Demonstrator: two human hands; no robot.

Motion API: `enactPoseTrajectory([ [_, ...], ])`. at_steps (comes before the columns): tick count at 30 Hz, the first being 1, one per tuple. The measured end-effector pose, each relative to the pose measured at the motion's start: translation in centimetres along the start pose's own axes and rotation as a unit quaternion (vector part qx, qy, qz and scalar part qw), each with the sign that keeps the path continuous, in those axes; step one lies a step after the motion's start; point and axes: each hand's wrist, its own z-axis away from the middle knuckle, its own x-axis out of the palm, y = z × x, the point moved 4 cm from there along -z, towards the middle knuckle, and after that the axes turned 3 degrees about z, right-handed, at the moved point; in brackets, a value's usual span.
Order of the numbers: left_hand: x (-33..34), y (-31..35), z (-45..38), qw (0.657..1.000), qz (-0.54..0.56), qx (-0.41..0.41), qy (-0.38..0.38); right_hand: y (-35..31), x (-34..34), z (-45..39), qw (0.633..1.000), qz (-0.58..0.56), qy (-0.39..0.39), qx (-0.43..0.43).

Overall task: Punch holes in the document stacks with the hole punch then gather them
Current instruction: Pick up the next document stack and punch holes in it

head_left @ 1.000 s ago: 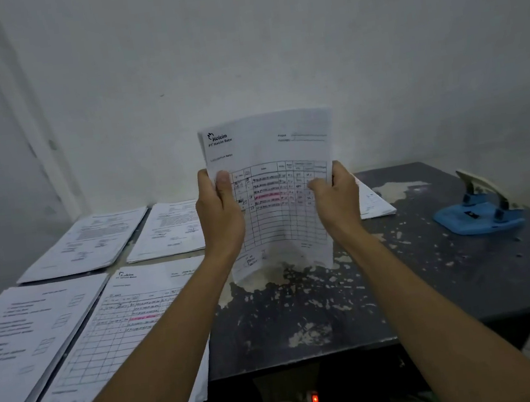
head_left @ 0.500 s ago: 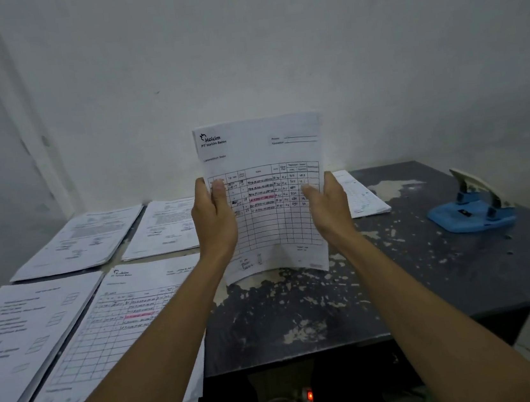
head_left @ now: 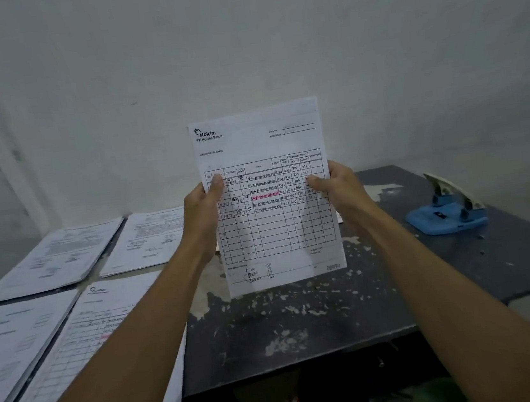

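A stack of printed table forms (head_left: 274,233) stands upright over the middle of the dark table (head_left: 305,322), its bottom edge at or just above the surface. My left hand (head_left: 204,220) grips its left edge, thumb on the front page. My right hand (head_left: 339,191) grips the right edge the same way. The blue hole punch (head_left: 447,212) sits apart on the table at the right, its metal lever raised. Several other document stacks lie flat on the left: two at the back (head_left: 53,257) (head_left: 148,240) and two at the front (head_left: 17,344) (head_left: 108,347).
A plain white wall rises close behind the table. The table's paint is chipped in pale patches around the middle. Its front edge runs below my forearms, with a dark gap and a small red light underneath.
The upright stack has dropped a little and straightened between my hands, its bottom edge now nearer the table. My grip on both edges is unchanged.
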Motion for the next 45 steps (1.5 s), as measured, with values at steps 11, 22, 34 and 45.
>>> enactPoseTrajectory([
  [11,4.3,-2.2,2.1,0.992,-0.105,0.073,0.012,3.7,-2.4,1.2,0.999,-0.009,0.032,0.016],
  [22,5.8,0.1,-0.3,0.983,-0.154,0.096,0.024,2.9,-4.8,-1.0,0.997,0.064,0.027,0.035],
  [34,13.8,-4.1,-2.0,0.991,-0.130,-0.035,-0.004,3.6,-15.7,-5.0,0.947,0.277,0.160,-0.011],
  [45,22.4,-8.6,-1.7,0.982,-0.045,-0.182,-0.025,8.6,-23.3,-7.3,0.922,0.359,0.117,0.081],
])
